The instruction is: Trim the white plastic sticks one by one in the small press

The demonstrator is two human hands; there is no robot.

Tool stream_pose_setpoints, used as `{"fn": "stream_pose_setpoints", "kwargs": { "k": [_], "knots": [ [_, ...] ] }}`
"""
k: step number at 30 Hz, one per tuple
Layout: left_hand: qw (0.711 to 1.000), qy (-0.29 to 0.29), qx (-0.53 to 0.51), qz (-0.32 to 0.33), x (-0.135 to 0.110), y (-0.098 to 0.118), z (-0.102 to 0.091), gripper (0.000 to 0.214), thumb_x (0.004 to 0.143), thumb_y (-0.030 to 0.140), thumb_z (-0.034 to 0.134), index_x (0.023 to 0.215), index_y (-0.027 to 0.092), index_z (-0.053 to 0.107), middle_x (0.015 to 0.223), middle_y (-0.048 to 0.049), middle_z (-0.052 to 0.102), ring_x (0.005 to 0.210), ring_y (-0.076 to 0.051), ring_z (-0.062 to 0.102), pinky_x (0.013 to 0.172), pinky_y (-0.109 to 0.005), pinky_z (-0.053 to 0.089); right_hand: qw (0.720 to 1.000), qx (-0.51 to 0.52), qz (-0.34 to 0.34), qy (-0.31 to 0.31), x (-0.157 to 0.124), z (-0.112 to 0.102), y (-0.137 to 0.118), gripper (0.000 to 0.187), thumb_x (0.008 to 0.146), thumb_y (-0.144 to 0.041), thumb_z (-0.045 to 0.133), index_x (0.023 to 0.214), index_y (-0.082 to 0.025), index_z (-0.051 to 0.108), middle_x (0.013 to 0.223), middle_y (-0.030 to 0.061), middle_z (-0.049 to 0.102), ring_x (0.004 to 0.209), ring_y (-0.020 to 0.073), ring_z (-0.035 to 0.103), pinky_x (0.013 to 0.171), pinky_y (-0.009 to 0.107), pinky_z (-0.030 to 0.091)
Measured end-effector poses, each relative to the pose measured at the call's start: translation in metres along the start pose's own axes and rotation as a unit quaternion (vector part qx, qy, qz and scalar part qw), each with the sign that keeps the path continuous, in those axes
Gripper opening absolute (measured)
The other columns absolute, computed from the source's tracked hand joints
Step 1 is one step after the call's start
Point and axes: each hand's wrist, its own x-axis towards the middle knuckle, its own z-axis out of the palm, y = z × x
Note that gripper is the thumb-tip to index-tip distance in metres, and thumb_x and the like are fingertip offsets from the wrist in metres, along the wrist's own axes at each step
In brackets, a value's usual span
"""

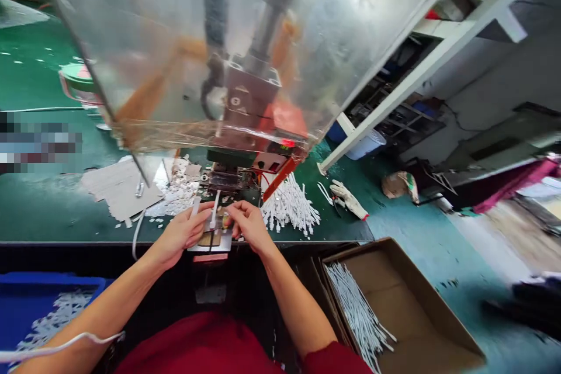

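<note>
Below the green workbench (315, 204), a cardboard box (394, 269) holds white strips (357, 310) and a blue crate (52, 281) holds white scraps (56, 312). The left hand (182, 234) grips a strip (195, 206); the right hand (249, 225) pinches narrowly beside it.

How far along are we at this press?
Done: finished white strips lie in the cardboard box, and scrap sits in the blue bin. In hand: the left hand and right hand are at a white strip over the press base. Left: the loose heap on the green bench looks unboxed.
</note>
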Motion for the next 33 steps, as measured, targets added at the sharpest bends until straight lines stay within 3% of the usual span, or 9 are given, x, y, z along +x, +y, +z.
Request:
{"fn": "stream_pose_setpoints", "kwargs": {
  "k": [4,8,10,12,19,24,27,30,33],
  "knots": [
    [1.000,-0.013,0.023,-0.010,0.005,-0.003,-0.002,0.054,0.080,0.047,0.070,0.119,0.013,0.058,0.047,0.0139,0.026,0.037,-0.003,0.018,0.038,-0.018,0.011,0.984,-0.125,-0.011,0.126,-0.013,-0.100,-0.003,0.028,0.075,-0.045,0.064,0.080,-0.018,0.063,0.065,-0.0009,0.067,0.038,0.0086,0.049,0.038,0.020,0.039],
    [0.999,-0.012,0.027,-0.014,0.008,-0.005,-0.001,0.052,0.078,0.050,0.071,0.115,0.013,0.060,0.048,0.0134,0.026,0.037,-0.003,0.018,0.038,-0.017,0.012,0.884,-0.366,-0.002,0.291,-0.007,-0.199,-0.008,0.018,0.078,-0.034,0.055,0.075,-0.019,0.065,0.070,0.0008,0.068,0.054,0.0130,0.058,0.053,0.023,0.045],
    [0.999,-0.008,0.031,-0.015,0.009,-0.006,0.000,0.052,0.078,0.050,0.071,0.113,0.014,0.061,0.048,0.0133,0.026,0.037,-0.003,0.018,0.038,-0.016,0.012,0.845,-0.432,0.015,0.315,0.007,-0.227,-0.010,0.014,0.076,-0.027,0.055,0.070,-0.019,0.065,0.073,0.0029,0.070,0.066,0.0159,0.063,0.063,0.024,0.045],
    [0.999,-0.001,0.038,-0.016,0.009,-0.007,0.002,0.050,0.078,0.051,0.070,0.112,0.014,0.061,0.048,0.0132,0.025,0.038,-0.003,0.018,0.039,-0.017,0.011,0.833,-0.447,0.026,0.325,0.025,-0.242,-0.011,0.012,0.073,-0.024,0.058,0.064,-0.019,0.063,0.075,0.0058,0.071,0.076,0.0191,0.064,0.068,0.026,0.044],
    [0.998,0.034,0.054,-0.014,0.010,-0.007,0.012,0.048,0.078,0.055,0.069,0.102,0.015,0.061,0.048,0.0138,0.022,0.038,-0.004,0.017,0.038,-0.017,0.011,0.822,-0.441,0.070,0.354,0.074,-0.252,-0.017,0.020,0.059,-0.017,0.064,0.044,-0.019,0.053,0.053,0.0103,0.064,0.071,0.0262,0.067,0.063,0.029,0.042],
    [0.997,0.045,0.059,0.006,0.016,-0.005,0.017,0.043,0.075,0.058,0.070,0.081,0.016,0.061,0.046,0.0134,0.023,0.037,-0.004,0.017,0.038,-0.018,0.011,0.820,-0.392,-0.021,0.417,0.072,-0.247,-0.034,0.014,0.075,-0.030,0.054,0.069,-0.018,0.059,0.070,0.0114,0.071,0.074,0.0232,0.069,0.063,0.027,0.047],
    [0.997,0.055,0.052,0.017,0.018,-0.005,0.019,0.042,0.074,0.056,0.070,0.067,0.018,0.055,0.043,0.0132,0.022,0.036,-0.003,0.015,0.037,-0.019,0.010,0.852,-0.228,-0.115,0.456,0.057,-0.232,-0.046,0.024,0.080,-0.042,0.050,0.085,-0.019,0.053,0.079,0.0084,0.071,0.060,0.0174,0.066,0.052,0.025,0.047],
    [0.997,0.047,0.050,0.017,0.010,-0.006,0.022,0.043,0.073,0.054,0.071,0.061,0.018,0.052,0.044,0.0116,0.026,0.036,-0.003,0.016,0.038,-0.019,0.009,0.879,-0.035,-0.197,0.433,0.034,-0.205,-0.050,0.031,0.071,-0.044,0.065,0.084,-0.019,0.051,0.070,0.0017,0.067,0.047,0.0118,0.057,0.041,0.020,0.040],
    [0.998,0.032,0.045,0.023,-0.002,-0.005,0.018,0.043,0.072,0.052,0.073,0.059,0.016,0.053,0.046,0.0094,0.032,0.037,-0.003,0.021,0.038,-0.018,0.010,0.899,0.004,-0.212,0.382,0.014,-0.176,-0.041,0.033,0.066,-0.040,0.073,0.084,-0.018,0.056,0.069,0.0003,0.067,0.047,0.0091,0.054,0.042,0.019,0.041]
  ]
}}
